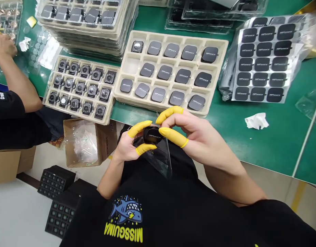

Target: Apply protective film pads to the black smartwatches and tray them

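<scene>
A black square smartwatch body with "HiFuture" lettering on its face is held over the table's front edge. My left hand grips its left side between thumb and forefinger, both in yellow finger cots. At its upper right corner, the cotted thumb and forefinger of my right hand close in on the edge; any thin film between them is too small to make out. Clear plastic hangs below the watch. Just beyond my hands lies a beige tray of watches, mostly face up with lettered black squares; one compartment holds no watch.
Left of it, another tray holds watches with their backs up. Stacked trays rise behind. Sheets of black lettered stickers and crumpled white paper lie right. A co-worker's arm reaches in left, above a cardboard box.
</scene>
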Tool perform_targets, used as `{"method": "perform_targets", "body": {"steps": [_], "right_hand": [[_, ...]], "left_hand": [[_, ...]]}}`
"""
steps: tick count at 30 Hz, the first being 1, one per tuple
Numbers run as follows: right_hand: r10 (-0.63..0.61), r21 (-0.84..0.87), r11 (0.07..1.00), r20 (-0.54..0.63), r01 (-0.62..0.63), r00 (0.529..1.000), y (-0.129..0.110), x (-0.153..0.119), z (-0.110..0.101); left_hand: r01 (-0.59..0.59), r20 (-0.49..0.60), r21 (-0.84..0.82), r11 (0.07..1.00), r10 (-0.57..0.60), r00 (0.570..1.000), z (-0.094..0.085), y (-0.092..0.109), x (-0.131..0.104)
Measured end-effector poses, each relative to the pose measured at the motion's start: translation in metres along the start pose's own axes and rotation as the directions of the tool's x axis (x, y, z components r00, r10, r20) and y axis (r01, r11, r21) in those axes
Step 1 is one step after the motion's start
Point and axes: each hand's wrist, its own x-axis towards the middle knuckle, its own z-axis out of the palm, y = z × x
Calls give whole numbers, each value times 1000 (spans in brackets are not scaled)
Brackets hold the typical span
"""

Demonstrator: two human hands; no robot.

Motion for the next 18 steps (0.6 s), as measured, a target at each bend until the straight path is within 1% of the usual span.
{"method": "perform_targets", "body": {"steps": [5, 10, 14, 18], "right_hand": [[39, -17, 999, 38, -39, 998, -1, 3, -1], [27, -12, 1000, 21, -27, 999, 0, 4, 0], [14, -17, 1000, 28, -14, 1000, 0, 4, 0], [6, -30, 1000, 35, -5, 999, 0, 4, 0]], "left_hand": [[8, -2, 13, 1000, -8, 1000, -1, -1, 0], [37, -25, 2, 999, -37, 999, -1, -1, -1], [77, -19, 3, 997, -77, 997, -2, -2, -1], [43, -25, 0, 999, -43, 999, -3, -4, -3]]}}
